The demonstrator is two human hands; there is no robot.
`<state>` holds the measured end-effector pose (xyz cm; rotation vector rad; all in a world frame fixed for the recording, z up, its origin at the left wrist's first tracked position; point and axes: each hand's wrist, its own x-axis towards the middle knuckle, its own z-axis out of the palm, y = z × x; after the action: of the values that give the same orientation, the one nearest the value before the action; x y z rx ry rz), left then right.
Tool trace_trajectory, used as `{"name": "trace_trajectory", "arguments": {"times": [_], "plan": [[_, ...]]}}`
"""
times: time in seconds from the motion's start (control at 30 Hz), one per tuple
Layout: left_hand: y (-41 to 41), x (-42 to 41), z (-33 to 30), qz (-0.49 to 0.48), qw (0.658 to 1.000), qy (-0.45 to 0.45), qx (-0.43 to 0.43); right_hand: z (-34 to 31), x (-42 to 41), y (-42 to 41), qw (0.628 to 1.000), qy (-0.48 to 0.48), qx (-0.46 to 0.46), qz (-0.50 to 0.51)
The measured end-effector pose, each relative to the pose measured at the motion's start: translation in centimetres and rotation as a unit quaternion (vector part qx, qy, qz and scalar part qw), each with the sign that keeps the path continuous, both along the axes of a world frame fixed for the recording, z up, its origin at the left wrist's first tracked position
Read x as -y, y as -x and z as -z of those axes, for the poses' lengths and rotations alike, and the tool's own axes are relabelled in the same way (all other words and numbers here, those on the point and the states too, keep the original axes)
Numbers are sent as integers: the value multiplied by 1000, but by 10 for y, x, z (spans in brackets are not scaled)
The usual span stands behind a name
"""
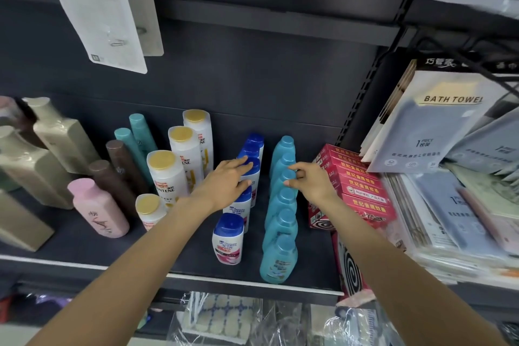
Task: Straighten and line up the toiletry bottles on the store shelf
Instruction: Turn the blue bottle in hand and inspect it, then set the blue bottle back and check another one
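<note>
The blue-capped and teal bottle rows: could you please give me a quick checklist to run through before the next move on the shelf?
1. Left hand on the blue-capped bottles: ok, straight fingers rest on the caps midway along the row.
2. Right hand on the teal bottles: ok, fingers and thumb pinch a cap in mid-row.
3. Teal row straight: not ok, it bends slightly along its length.
4. Blue-capped row straight: not ok, the front bottle sits left of the others.
5. Gap between the two rows: ok, bare shelf shows.
6. Red boxes clear of the teal row: ok.
</note>
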<state>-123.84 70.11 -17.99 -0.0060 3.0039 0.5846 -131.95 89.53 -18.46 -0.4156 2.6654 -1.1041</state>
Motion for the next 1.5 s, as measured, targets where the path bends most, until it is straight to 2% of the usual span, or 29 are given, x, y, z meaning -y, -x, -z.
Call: {"name": "trace_trajectory", "arguments": {"times": [0.17, 0.3, 0.37, 0.57, 0.77, 1.03, 1.13, 1.23, 1.33, 1.4, 1.5], "plan": [[-2, 1, 1, -6, 1000, -14, -7, -4, -9, -9, 1000, 14, -1, -18], [-11, 3, 4, -22, 997, -56, -49, -7, -15, -26, 994, -9, -103, -27], [-17, 3, 5, -28, 993, -73, -86, -7, -16, -34, 992, -4, -121, -34], [-26, 3, 1, -25, 993, -72, -95, -3, -13, -43, 997, -22, -41, -67], [-27, 1, -4, -21, 993, -74, -92, -8, -11, -43, 998, -18, -35, -55], [-29, 0, -8, -28, 993, -80, -82, -52, -19, -50, 990, 99, -103, -3], [-27, -1, -11, -31, 988, -96, -119, -73, -20, -54, 976, 179, -122, 18], [-25, -6, -20, -40, 974, -158, -158, -86, -23, -57, 956, 266, -112, 59], [-26, -11, -33, -73, 954, -248, -153, -96, -26, -58, 928, 351, -70, 104], [-27, -14, -44, -114, 927, -340, -107, -99, -29, -60, 902, 412, -34, 125], [-32, -17, -61, -187, 846, -499, 34, -100, -31, -61, 854, 501, 18, 140]]}}
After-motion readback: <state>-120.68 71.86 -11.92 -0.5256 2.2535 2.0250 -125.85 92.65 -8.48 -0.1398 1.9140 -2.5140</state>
